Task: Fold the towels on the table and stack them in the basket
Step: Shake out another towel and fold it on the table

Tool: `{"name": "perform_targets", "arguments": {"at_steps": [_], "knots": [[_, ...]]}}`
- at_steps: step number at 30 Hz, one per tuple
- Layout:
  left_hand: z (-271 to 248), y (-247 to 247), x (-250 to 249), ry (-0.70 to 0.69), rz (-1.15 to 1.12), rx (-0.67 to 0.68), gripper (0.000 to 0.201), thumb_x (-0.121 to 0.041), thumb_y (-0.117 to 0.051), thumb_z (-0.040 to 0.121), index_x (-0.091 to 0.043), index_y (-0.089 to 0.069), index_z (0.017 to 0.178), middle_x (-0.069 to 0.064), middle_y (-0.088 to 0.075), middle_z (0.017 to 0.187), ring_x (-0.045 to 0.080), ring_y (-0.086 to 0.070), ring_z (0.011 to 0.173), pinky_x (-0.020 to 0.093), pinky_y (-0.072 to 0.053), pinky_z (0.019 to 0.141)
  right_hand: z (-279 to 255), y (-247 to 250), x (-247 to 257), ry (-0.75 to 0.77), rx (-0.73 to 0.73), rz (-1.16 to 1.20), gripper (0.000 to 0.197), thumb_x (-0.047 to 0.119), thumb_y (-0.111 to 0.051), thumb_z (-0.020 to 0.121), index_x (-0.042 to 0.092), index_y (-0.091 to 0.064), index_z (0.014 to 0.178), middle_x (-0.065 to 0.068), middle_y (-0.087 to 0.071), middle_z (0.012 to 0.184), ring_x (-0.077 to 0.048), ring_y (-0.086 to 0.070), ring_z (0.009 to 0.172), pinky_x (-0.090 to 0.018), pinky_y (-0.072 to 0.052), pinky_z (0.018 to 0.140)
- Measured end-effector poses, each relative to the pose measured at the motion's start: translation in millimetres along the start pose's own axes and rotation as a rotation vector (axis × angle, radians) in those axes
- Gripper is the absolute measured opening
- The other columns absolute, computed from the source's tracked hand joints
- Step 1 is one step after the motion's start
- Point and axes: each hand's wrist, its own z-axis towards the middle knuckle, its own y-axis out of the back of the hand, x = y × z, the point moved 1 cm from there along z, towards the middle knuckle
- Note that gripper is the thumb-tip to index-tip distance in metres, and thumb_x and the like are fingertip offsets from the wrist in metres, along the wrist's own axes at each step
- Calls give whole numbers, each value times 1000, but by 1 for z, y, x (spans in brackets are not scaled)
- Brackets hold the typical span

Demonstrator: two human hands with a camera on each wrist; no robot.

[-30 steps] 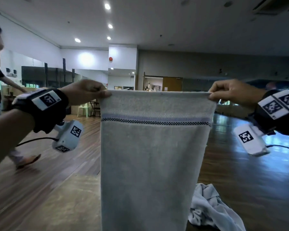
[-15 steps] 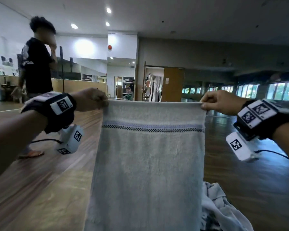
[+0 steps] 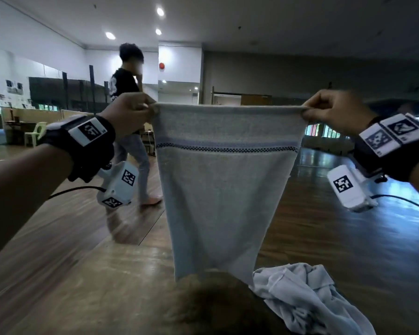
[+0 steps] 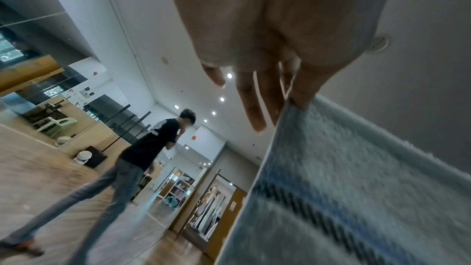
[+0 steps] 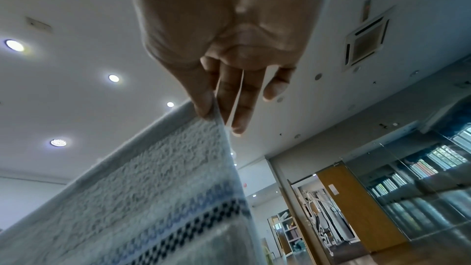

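Grey striped towel [image 3: 224, 189] hangs unfolded between the hands, left hand [image 3: 128, 112] and right hand [image 3: 334, 110] each pinching a top corner; below the right hand a crumpled towel [image 3: 307, 296] waits on the desk [image 3: 87, 293]; folding barely begun, basket unseen

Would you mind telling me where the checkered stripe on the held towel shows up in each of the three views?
Head: checkered stripe runs across the towel's upper part, centre frame.
Left wrist: stripe slants through the lower right.
Right wrist: stripe slants through the lower centre.
Shared landmark: the towel's top hem, pinched at both corners.
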Motion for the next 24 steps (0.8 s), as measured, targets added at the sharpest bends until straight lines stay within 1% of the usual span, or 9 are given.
{"name": "perform_targets", "arguments": {"at_steps": [2, 4, 6, 9, 13, 15, 18, 22, 24], "knots": [[-16, -3, 6, 66, 35, 161, 16, -13, -52, 92, -2, -59, 100, 10, -57, 88, 21, -53, 81, 18, -46, 63, -15, -8, -6, -45, 149, -22, 18, 5, -65, 82, 21, -60, 76, 0, -63, 77, -13, -61, 71, -31, -50, 76], [-33, -8, 15, 149, 45, 315, 13, -9, -51, 92, -1, -59, 97, 11, -56, 88, 23, -51, 87, 11, -45, 60, -32, -17, -14, -84, 280, -76, 16, 4, -65, 81, 18, -61, 75, -2, -62, 75, -17, -58, 71, -27, -45, 70], [-49, -14, 24, 244, 42, 425, 13, -8, -50, 92, 1, -59, 96, 12, -56, 91, 21, -50, 89, 11, -45, 64, -48, -26, -21, -124, 368, -103, 11, 6, -65, 82, 15, -61, 77, -3, -61, 75, -15, -55, 71, -24, -39, 62], [-64, -22, 39, 314, 45, 503, 21, -10, -50, 93, 7, -58, 101, 15, -58, 97, 17, -53, 88, 15, -48, 67, -62, -35, -27, -141, 422, -74, 10, 4, -63, 82, 12, -61, 78, -3, -60, 75, -13, -54, 69, -21, -38, 60], [-76, -37, 56, 370, -2, 554, 16, -8, -48, 93, 4, -59, 96, 10, -59, 88, 16, -55, 80, 4, -47, 58, -71, -51, -39, -166, 458, -30, 15, 0, -63, 82, 13, -61, 75, 0, -61, 69, -8, -54, 63, -11, -42, 53], [-80, -46, 70, 390, -34, 574, 15, -9, -49, 93, 1, -59, 94, 8, -60, 86, 15, -58, 80, 4, -47, 60, -75, -62, -50, -192, 461, 9, 17, -2, -62, 82, 13, -61, 73, 3, -61, 65, 0, -57, 56, -5, -40, 48], [-91, -70, 100, 410, -18, 628, 13, -14, -49, 94, -7, -58, 88, 4, -60, 81, 4, -60, 67, 7, -46, 57, -90, -90, -77, -247, 520, 29, 18, -4, -62, 81, 11, -61, 72, 1, -60, 65, 7, -55, 50, -4, -39, 48], [-127, -120, 158, 399, 112, 812, 19, -33, -54, 91, -15, -58, 84, 2, -64, 81, 6, -60, 70, 18, -46, 68, -133, -148, -132, -344, 671, -35, 16, -3, -65, 80, 11, -61, 73, 2, -62, 66, -5, -57, 60, -10, -44, 56], [-152, -151, 185, 382, 239, 914, 21, -31, -50, 93, -13, -59, 88, 0, -63, 83, 5, -57, 70, 17, -43, 66, -162, -179, -161, -381, 759, -68, 16, -2, -64, 81, 12, -59, 74, -2, -62, 68, -9, -59, 61, -16, -47, 60]]}}
